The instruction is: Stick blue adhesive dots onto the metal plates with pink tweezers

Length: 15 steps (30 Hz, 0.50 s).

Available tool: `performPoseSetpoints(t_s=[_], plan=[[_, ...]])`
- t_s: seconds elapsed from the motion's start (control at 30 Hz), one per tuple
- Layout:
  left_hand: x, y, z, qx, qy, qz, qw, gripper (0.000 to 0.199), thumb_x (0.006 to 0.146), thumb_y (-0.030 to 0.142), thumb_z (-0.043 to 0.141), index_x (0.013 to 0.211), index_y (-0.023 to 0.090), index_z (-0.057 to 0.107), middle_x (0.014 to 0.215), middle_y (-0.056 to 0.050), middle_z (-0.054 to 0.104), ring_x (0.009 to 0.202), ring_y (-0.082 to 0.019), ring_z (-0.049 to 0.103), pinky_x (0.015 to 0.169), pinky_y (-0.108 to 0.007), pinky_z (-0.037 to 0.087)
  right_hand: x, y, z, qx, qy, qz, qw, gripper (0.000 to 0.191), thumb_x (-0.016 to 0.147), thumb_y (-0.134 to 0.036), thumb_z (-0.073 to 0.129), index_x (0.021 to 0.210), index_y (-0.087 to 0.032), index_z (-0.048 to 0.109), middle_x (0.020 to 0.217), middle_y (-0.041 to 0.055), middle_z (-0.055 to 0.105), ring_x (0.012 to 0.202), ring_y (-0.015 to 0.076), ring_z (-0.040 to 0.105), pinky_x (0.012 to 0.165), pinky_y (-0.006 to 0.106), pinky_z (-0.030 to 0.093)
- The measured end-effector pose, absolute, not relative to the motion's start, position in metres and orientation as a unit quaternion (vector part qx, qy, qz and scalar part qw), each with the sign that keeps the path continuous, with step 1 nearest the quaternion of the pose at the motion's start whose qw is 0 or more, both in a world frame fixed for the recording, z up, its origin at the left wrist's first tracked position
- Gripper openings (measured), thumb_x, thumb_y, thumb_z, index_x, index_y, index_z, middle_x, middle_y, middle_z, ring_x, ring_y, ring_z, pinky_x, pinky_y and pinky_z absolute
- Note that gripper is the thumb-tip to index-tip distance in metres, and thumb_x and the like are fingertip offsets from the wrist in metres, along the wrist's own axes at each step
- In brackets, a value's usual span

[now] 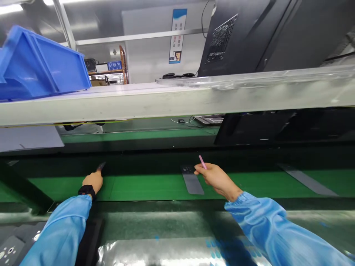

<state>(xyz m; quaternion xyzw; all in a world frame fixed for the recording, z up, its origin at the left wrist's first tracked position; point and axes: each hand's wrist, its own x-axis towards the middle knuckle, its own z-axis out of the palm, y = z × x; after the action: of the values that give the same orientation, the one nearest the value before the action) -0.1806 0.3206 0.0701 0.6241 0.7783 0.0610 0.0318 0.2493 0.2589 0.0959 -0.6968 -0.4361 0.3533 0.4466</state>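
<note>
My right hand (216, 179) is shut on a slim pink pen (202, 162), its tip pointing up and away from me. The hand is just above a flat grey strip with a black end (192, 183) lying on the green conveyor belt (144, 187). My left hand (93, 183), with a black wristband (87, 191) at the wrist, is farther left over the belt. A small dark flat piece (101, 166) sticks out from its fingertips, and the fingers hide most of it.
A similar grey strip (307, 180) lies on the belt at the right. A pale shelf edge (166, 101) runs across above the belt, with a blue plastic bin (41, 62) on it and a black monitor back (233, 37) behind. Dark panels with round markings (11, 249) lie at lower left.
</note>
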Motion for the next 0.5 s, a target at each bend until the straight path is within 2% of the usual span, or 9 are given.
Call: performPoseSetpoints(t_s=[0.07, 0.17, 0.23, 0.37, 0.5], plan=[[-0.178, 0.314, 0.085, 0.613, 0.781, 0.112, 0.044, 0.043, 0.073, 0.015, 0.046, 0.113, 0.013, 0.061, 0.079, -0.018, 0.071, 0.079, -0.035, 0.068, 0.070, -0.042, 0.048, 0.255, 0.245, 0.100, -0.695, -0.450, 0.312, 0.466, 0.011, 0.063, -0.029, 0.060, 0.062, -0.018, 0.059, 0.055, -0.0006, 0.058, 0.040, 0.0080, 0.038, 0.040, 0.023, 0.027], [-0.179, 0.289, 0.107, 0.593, 0.776, 0.200, 0.077, 0.043, 0.074, 0.018, 0.043, 0.111, 0.017, 0.063, 0.085, -0.013, 0.071, 0.084, -0.030, 0.067, 0.072, -0.037, 0.048, 0.268, 0.213, 0.105, -0.701, -0.448, 0.266, 0.487, 0.016, 0.057, -0.030, 0.062, 0.069, -0.020, 0.061, 0.049, -0.0038, 0.051, 0.041, 0.0099, 0.040, 0.041, 0.024, 0.030], [-0.177, 0.261, 0.115, 0.581, 0.764, 0.257, 0.109, 0.043, 0.075, 0.022, 0.038, 0.109, 0.019, 0.064, 0.088, -0.009, 0.071, 0.081, -0.025, 0.066, 0.068, -0.032, 0.048, 0.273, 0.190, 0.106, -0.696, -0.433, 0.292, 0.492, 0.023, 0.053, -0.034, 0.064, 0.071, -0.021, 0.060, 0.045, -0.0060, 0.045, 0.038, 0.0098, 0.036, 0.039, 0.024, 0.027], [-0.162, 0.188, 0.111, 0.560, 0.734, 0.342, 0.176, 0.046, 0.073, 0.034, 0.036, 0.101, 0.017, 0.068, 0.092, -0.006, 0.071, 0.075, -0.019, 0.065, 0.060, -0.026, 0.048, 0.264, 0.148, 0.103, -0.665, -0.413, 0.387, 0.487, 0.026, 0.047, -0.041, 0.068, 0.062, -0.023, 0.056, 0.045, -0.0055, 0.042, 0.036, 0.0085, 0.031, 0.037, 0.025, 0.024], [-0.148, 0.123, 0.101, 0.491, 0.670, 0.467, 0.304, 0.044, 0.063, 0.045, 0.050, 0.088, 0.015, 0.070, 0.090, -0.009, 0.071, 0.079, -0.020, 0.064, 0.065, -0.027, 0.049, 0.240, 0.119, 0.102, -0.658, -0.404, 0.428, 0.469, 0.031, 0.041, -0.040, 0.070, 0.063, -0.022, 0.059, 0.045, -0.0056, 0.043, 0.037, 0.0080, 0.032, 0.038, 0.025, 0.025]])
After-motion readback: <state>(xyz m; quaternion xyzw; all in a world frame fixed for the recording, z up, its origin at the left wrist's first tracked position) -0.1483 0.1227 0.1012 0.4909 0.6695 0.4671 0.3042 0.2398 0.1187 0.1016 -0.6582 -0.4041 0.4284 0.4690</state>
